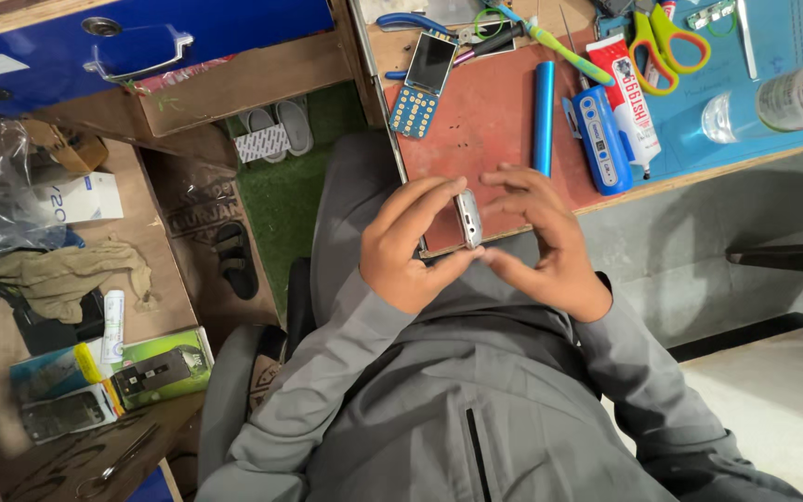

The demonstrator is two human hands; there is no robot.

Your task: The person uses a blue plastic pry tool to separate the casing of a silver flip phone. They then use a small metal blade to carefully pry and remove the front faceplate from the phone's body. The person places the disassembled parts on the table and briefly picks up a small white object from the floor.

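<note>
A small silver phone part (468,218) is held edge-on between both hands, just over the near edge of a red work mat (485,130). My left hand (411,246) grips it from the left with thumb below and fingers on top. My right hand (541,242) pinches it from the right. Both sleeves are grey. On the mat behind lie a keypad phone with blue and yellow keys (423,84) and a blue cylinder (544,116).
A blue device (603,139), white glue tube (631,102), orange-and-green scissors (666,37), green toothbrush (559,51), blue pliers (415,23) and clear bottle (783,102) crowd the desk. Left: a low shelf with phone boxes (155,372), cloth (67,274), sandals (234,260).
</note>
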